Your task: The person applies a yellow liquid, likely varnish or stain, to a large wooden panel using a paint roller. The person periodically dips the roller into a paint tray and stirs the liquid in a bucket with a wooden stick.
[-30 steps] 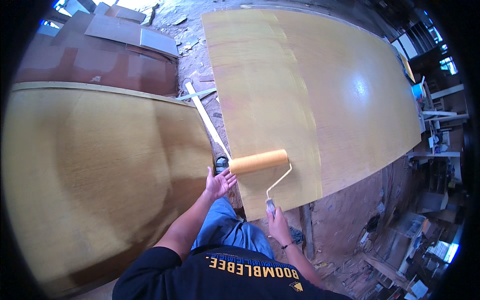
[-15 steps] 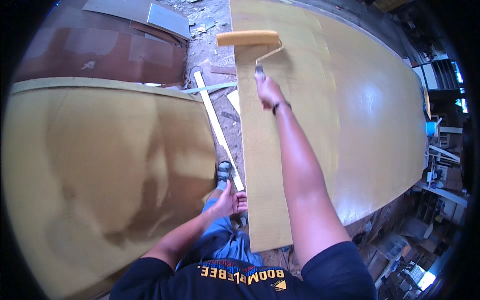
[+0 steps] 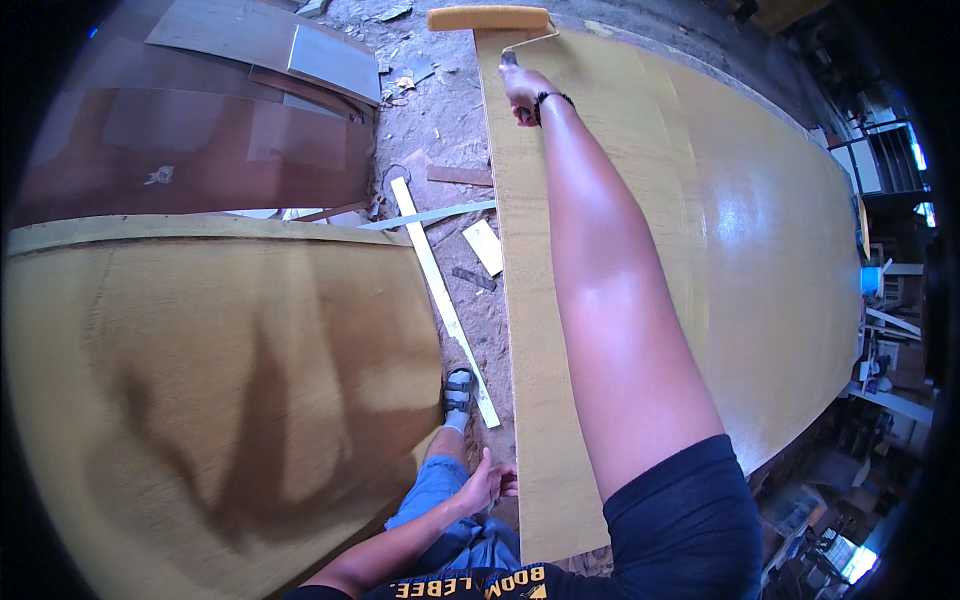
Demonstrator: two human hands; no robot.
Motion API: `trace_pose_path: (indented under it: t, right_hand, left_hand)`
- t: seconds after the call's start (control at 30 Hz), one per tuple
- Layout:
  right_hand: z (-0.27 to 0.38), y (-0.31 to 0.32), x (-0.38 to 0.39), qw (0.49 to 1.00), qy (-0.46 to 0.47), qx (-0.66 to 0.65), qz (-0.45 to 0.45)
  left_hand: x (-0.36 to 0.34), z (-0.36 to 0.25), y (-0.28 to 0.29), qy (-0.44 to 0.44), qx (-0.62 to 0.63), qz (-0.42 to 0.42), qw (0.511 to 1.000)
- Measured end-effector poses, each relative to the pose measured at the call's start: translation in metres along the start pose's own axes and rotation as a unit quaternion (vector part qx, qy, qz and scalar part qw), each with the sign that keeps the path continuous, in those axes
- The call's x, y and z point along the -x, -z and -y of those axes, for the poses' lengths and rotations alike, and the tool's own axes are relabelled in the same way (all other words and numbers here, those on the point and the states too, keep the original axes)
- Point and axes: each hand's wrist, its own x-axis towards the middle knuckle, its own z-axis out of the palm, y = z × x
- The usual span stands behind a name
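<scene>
Well, right grip [image 3: 525,93] wrapped round handle [image 3: 509,59], orange roller [image 3: 487,18] just beyond (left grip [image 3: 482,486] empty, thumb spread).

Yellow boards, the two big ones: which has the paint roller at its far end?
The right-hand board: the paint roller, gripped in the right hand, is at its far left corner. The left-hand board has no roller near it.

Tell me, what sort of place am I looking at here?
Probably a workshop where boards get painted or coated, though I can't be certain. The right hand holds a roller, a broad yellow panel lies alongside, and more boards lie beyond on the left.
</scene>
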Motion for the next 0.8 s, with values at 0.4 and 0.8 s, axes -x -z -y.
trace_pose_path:
  t: [0.4, 0.8]
  right_hand:
    - [-0.209, -0.026, 0.293, 0.999, 0.019, 0.014, -0.039]
    - [-0.542, -0.090, 0.724, 0.995, 0.009, 0.070, -0.072]
  left_hand:
    - [0.009, 0.022, -0.018, -0.109, 0.038, -0.034, 0.993]
    - [0.078, 0.139, 0.006, -0.310, 0.060, -0.134, 0.939]
